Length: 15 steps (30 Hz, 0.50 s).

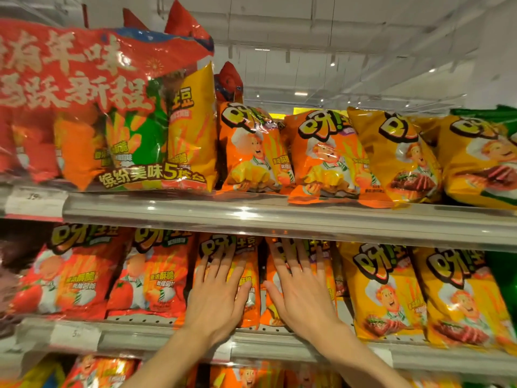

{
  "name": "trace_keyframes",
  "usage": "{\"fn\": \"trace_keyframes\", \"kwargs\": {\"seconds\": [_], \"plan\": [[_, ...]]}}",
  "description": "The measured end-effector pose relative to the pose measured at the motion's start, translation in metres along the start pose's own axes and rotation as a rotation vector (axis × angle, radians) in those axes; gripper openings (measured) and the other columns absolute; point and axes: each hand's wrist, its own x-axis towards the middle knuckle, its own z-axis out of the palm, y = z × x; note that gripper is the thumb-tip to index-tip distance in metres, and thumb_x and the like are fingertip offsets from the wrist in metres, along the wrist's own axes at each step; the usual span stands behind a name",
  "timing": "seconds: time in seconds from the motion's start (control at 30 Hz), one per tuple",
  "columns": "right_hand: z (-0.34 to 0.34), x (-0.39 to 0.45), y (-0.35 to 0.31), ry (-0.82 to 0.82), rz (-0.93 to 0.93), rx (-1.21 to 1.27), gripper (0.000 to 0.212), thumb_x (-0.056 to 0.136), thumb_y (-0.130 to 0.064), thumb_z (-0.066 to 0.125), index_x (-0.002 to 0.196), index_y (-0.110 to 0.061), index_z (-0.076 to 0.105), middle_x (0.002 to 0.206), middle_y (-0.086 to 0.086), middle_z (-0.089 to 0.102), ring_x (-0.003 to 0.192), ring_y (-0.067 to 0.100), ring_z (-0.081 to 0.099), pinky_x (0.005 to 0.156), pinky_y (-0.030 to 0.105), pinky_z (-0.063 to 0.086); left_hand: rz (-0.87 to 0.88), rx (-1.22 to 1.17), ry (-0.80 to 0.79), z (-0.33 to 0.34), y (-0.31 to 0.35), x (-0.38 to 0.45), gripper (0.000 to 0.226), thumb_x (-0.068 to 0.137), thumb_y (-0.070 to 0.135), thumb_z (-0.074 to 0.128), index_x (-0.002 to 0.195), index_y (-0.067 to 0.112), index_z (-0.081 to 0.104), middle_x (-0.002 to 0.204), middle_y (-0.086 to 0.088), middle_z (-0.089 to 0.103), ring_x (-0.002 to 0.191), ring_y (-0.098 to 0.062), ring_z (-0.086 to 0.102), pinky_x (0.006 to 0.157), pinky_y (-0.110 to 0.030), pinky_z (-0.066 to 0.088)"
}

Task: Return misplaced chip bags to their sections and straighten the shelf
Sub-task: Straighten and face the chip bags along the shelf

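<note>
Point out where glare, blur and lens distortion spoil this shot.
Head view: glare streaks the upper shelf rail and the glossy multipack; edges smear, blurring the price tag; wide-angle bending bows the rails; both hands stay fairly sharp.

The single head view faces the middle shelf rail (279, 217) close up, tilted slightly upward toward the ceiling.

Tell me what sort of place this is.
Most likely a supermarket snack aisle: tiered shelves packed with chip bags, paper price tags on the shelf rails, and ceiling lights overhead.
</note>
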Motion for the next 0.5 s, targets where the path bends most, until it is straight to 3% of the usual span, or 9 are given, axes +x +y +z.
{"fn": "trace_keyframes", "kwargs": {"seconds": [0.17,0.33,0.5], "plan": [[0.005,0.005,-0.006,-0.008,0.032,-0.019,0.063,0.100,-0.054,0.034,0.155,-0.024,0.028,0.154,0.007,0.042,0.139,0.032,0.042,0.115,0.061,0.020,-0.008,-0.006,-0.008,0.002,-0.001,0.001,0.061,0.103,0.053,0.016,0.144,0.024,0.050,0.152,-0.007,0.046,0.142,-0.026,0.040,0.118,-0.050,0.017],[0.007,0.009,-0.011,-0.016,0.026,-0.038,0.058,0.101,-0.051,0.031,0.152,-0.024,0.034,0.154,0.007,0.042,0.139,0.032,0.043,0.115,0.063,0.018,-0.003,-0.018,0.009,0.002,-0.002,0.000,0.057,0.103,0.051,0.020,0.143,0.023,0.051,0.149,-0.009,0.049,0.139,-0.027,0.043,0.118,-0.051,0.021],[0.005,0.003,0.003,0.006,0.002,0.127,0.055,0.103,-0.049,0.024,0.153,-0.026,0.029,0.157,0.002,0.035,0.144,0.026,0.029,0.117,0.051,0.005,-0.015,-0.072,0.051,-0.001,-0.001,-0.003,0.057,0.103,0.051,0.020,0.145,0.023,0.048,0.147,-0.007,0.049,0.137,-0.026,0.041,0.119,-0.049,0.023]]}}
